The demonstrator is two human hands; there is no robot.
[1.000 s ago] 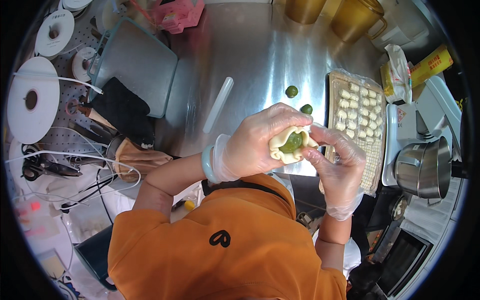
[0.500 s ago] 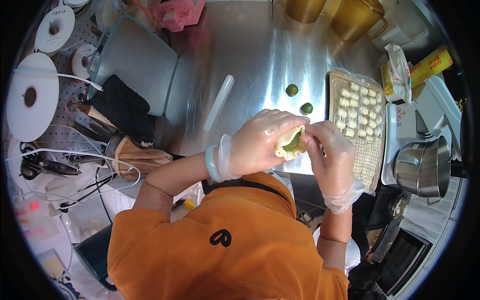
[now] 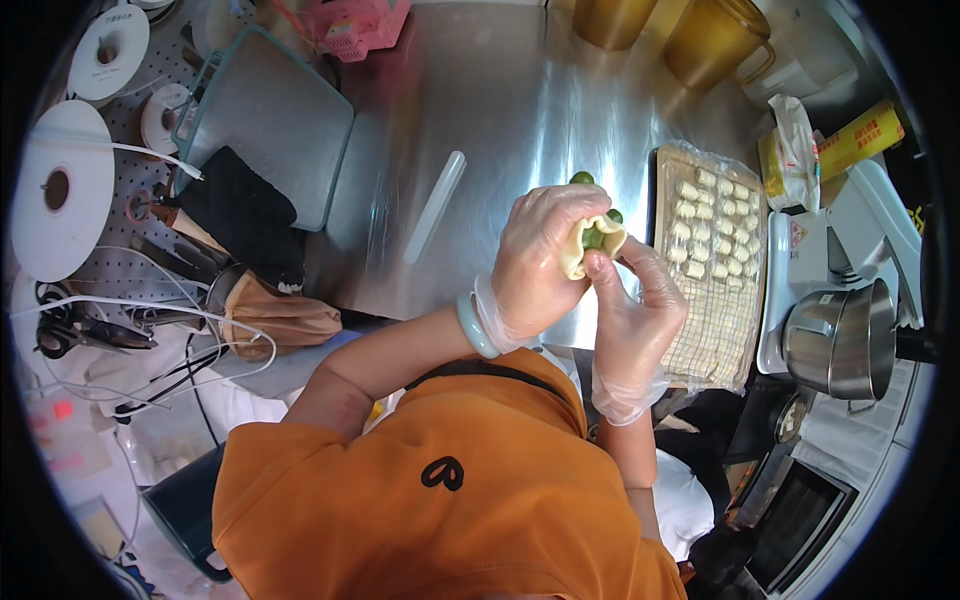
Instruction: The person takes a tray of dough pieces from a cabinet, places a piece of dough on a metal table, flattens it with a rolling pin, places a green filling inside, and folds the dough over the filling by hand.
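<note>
Between my two gloved hands is a pale dough wrapper (image 3: 577,262) cupped around a green ball of filling (image 3: 594,238). My left hand (image 3: 538,262) wraps the dough from the left side, a bracelet at its wrist. On the right, the thumb and fingers of my right hand (image 3: 640,310) pinch the wrapper's edge. The top of the wrapper gapes, so the green filling shows. Just beyond my fingers, two more green balls lie on the steel table: one green ball (image 3: 582,178) and a second green ball (image 3: 614,216), both partly hidden by my left hand and the dough.
A clear plastic rolling stick (image 3: 436,205) lies on the steel table (image 3: 450,90). To the right, a plastic-covered tray (image 3: 708,335) bears rows of small dough pieces (image 3: 712,225). Beside it stands a steel pot (image 3: 840,338). Amber jugs (image 3: 715,40) and a pink basket (image 3: 355,25) stand at the back.
Both hands have moved a little away from my body, with the dough. The wrapper is tilted differently and its edge is gathered higher around the filling. My right hand's grip has shifted along the edge.
</note>
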